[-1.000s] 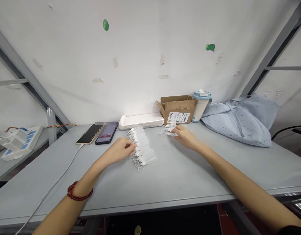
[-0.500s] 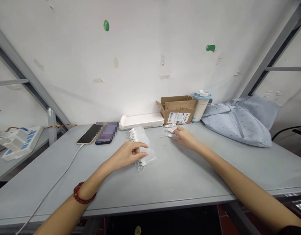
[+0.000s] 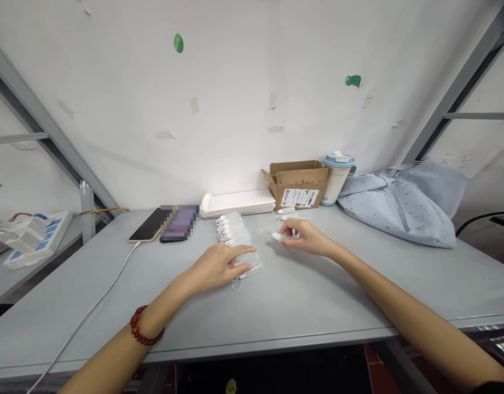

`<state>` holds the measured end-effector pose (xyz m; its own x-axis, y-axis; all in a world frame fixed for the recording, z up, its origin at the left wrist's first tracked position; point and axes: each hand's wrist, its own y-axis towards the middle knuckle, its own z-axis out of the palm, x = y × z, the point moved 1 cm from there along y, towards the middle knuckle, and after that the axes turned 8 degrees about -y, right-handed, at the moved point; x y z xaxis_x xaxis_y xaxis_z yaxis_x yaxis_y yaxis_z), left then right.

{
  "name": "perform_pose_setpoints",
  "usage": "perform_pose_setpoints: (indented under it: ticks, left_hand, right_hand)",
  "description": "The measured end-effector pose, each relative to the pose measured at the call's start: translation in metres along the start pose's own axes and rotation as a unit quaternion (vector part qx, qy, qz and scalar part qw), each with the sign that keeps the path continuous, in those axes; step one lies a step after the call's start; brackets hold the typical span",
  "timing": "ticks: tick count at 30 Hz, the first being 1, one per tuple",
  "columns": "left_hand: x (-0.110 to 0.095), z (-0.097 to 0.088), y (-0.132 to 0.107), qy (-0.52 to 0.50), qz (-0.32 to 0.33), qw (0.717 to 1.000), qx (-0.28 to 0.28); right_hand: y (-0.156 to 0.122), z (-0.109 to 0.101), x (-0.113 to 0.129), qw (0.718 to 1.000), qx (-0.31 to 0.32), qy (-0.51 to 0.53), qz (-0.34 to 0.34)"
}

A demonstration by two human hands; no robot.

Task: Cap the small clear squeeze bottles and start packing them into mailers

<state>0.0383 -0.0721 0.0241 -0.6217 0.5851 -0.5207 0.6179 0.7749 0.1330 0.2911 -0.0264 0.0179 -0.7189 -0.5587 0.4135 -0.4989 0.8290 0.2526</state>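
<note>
A row of small white plastic pieces with looped cords (image 3: 234, 234) lies on the grey table (image 3: 301, 295). My left hand (image 3: 219, 266) rests flat on the near end of that row, fingers stretched out. My right hand (image 3: 303, 236) is to the right of the row, pinching one small white piece with its cord hanging toward the row. A few more white pieces (image 3: 285, 211) lie behind that hand, in front of the cardboard box (image 3: 299, 183).
Two phones (image 3: 163, 224) lie at the back left, one on a white cable (image 3: 91, 312). A white tray stack (image 3: 237, 201), a blue-lidded cup (image 3: 336, 178) and a pale blue bag (image 3: 403, 200) stand along the wall. A power strip (image 3: 28, 235) sits far left.
My left hand moved right onto the near end of the row and flattened. My right hand took a white piece from the small pile and drew it back toward the row.
</note>
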Motion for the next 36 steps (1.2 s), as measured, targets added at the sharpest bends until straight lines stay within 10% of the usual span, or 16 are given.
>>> perform_pose_setpoints:
  ticks: [9,36]
  left_hand:
    - [-0.001,0.000,0.000,-0.004,-0.005,1.000,-0.002]
    - [-0.004,-0.009,0.001,-0.070,-0.023,0.995,-0.071]
  right_hand:
    - [-0.014,0.002,0.047,0.944,0.220,0.230,-0.086]
    - [-0.016,0.003,0.052,0.965,0.163,0.197,-0.062]
